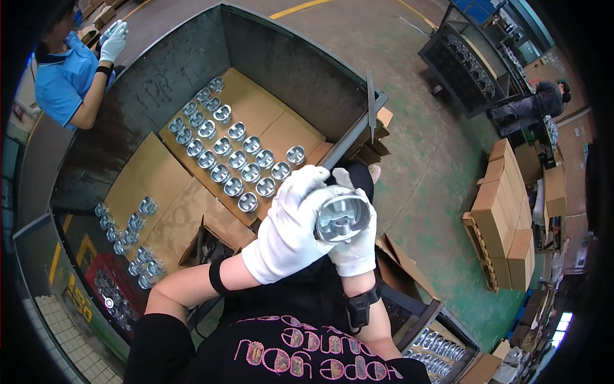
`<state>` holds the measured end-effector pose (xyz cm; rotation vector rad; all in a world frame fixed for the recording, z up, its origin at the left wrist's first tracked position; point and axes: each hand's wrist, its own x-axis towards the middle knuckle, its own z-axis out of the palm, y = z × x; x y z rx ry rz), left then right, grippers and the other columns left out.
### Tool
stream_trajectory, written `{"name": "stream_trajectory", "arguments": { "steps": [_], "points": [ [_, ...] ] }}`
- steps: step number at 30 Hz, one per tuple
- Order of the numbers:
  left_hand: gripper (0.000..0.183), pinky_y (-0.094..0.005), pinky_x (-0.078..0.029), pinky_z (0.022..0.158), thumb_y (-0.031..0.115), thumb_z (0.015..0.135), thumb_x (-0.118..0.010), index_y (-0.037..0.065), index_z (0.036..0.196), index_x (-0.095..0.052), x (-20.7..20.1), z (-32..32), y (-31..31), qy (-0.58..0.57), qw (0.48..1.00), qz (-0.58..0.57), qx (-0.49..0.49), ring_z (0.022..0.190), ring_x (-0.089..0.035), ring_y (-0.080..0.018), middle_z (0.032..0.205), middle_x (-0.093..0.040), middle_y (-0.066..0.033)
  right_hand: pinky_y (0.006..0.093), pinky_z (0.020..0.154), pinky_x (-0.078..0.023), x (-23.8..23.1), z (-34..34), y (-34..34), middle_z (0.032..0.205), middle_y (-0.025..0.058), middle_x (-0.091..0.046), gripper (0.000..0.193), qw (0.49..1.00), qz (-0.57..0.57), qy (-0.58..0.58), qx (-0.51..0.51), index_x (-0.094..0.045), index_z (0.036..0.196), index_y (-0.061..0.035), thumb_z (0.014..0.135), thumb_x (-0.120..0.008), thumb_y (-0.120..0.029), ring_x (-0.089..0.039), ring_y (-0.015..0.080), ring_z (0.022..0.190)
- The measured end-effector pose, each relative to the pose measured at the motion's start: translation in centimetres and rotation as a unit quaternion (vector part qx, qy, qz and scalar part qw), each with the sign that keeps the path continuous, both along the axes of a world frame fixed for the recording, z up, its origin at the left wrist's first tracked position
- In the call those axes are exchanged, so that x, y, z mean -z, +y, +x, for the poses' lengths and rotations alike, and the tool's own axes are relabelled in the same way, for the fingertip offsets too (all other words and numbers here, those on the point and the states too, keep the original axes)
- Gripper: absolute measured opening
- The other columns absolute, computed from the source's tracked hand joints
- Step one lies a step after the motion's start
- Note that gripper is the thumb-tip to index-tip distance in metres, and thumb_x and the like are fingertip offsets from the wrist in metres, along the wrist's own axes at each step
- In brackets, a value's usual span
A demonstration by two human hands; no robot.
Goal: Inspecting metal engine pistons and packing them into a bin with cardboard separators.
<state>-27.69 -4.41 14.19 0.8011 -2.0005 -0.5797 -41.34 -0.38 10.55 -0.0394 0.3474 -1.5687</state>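
Note:
A shiny metal piston (343, 219) is held up in front of my chest, its hollow underside with the inner bosses facing up. My left hand (288, 224), in a white glove, closes round its left side. Gloved in white too, my right hand (358, 251) grips it from the right and below; part of that hand is hidden behind the piston. Past my hands, rows of similar pistons (236, 159) stand on a cardboard sheet (281, 121) inside a large grey metal bin (281, 54). Another group of pistons (135, 222) sits at the bin's left side.
A co-worker in a blue shirt (61, 89) with white gloves stands beyond the bin's left wall. At right are stacked cartons (502, 211) on a pallet, a dark metal cart (457, 61) and another person (534, 105). More pistons (438, 349) fill a bin at lower right.

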Motion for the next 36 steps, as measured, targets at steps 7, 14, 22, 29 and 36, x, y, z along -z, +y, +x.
{"name": "stream_trajectory", "arguments": {
  "steps": [7,14,22,29,36],
  "points": [
    [0.066,-0.0444,-0.044,0.098,0.007,0.058,-0.085,0.001,0.115,-0.051,0.3,-0.2,0.4,0.011,0.999,-0.032,0.02,0.116,-0.052,-0.0391,0.125,-0.05,-0.0206,0.0352,0.085,-0.054,-0.3,0.0,0.3,0.108,0.0149,-0.067,0.047,0.999,0.032,0.027,0.005,-0.052,0.129,0.0013,0.1,-0.044,-0.035,-0.066,0.0241,0.097],
    [0.072,-0.0411,-0.047,0.093,0.022,0.062,-0.086,-0.003,0.119,-0.048,1.0,0.1,-0.2,0.014,0.998,0.056,-0.027,0.109,-0.057,-0.0355,0.118,-0.055,-0.0206,0.0374,0.096,-0.049,-0.2,1.7,0.0,0.117,0.0134,-0.064,0.047,0.992,0.083,0.089,0.021,-0.058,0.119,0.0015,0.102,-0.041,-0.039,-0.061,0.025,0.108],
    [0.07,-0.0444,-0.043,0.097,0.024,0.058,-0.089,-0.001,0.112,-0.052,0.1,0.1,0.0,-0.015,0.996,0.081,-0.029,0.115,-0.052,-0.0395,0.123,-0.052,-0.0229,0.0344,0.097,-0.048,3.3,1.8,0.9,0.117,0.0101,-0.063,0.033,0.995,0.091,0.008,-0.045,-0.058,0.118,-0.0072,0.102,-0.04,-0.03,-0.06,0.0223,0.109],
    [0.063,-0.0457,-0.043,0.096,0.021,0.054,-0.086,0.002,0.107,-0.057,-0.1,1.0,-0.7,-0.068,0.994,0.019,-0.08,0.113,-0.053,-0.0386,0.119,-0.054,-0.0203,0.0317,0.094,-0.047,4.1,2.8,-0.7,0.115,0.0061,-0.062,0.028,0.995,0.058,0.033,-0.079,-0.055,0.118,-0.0093,0.102,-0.039,-0.027,-0.058,0.0175,0.107],
    [0.064,-0.0408,-0.047,0.093,0.009,0.058,-0.081,0.001,0.114,-0.053,0.6,2.5,-3.0,-0.084,0.991,0.031,-0.095,0.109,-0.057,-0.038,0.12,-0.054,-0.0197,0.0349,0.093,-0.049,0.7,3.6,-5.0,0.113,0.0093,-0.066,0.041,0.986,0.104,0.128,-0.035,-0.061,0.118,-0.0031,0.101,-0.047,-0.038,-0.063,0.0205,0.104]
  ]
}}
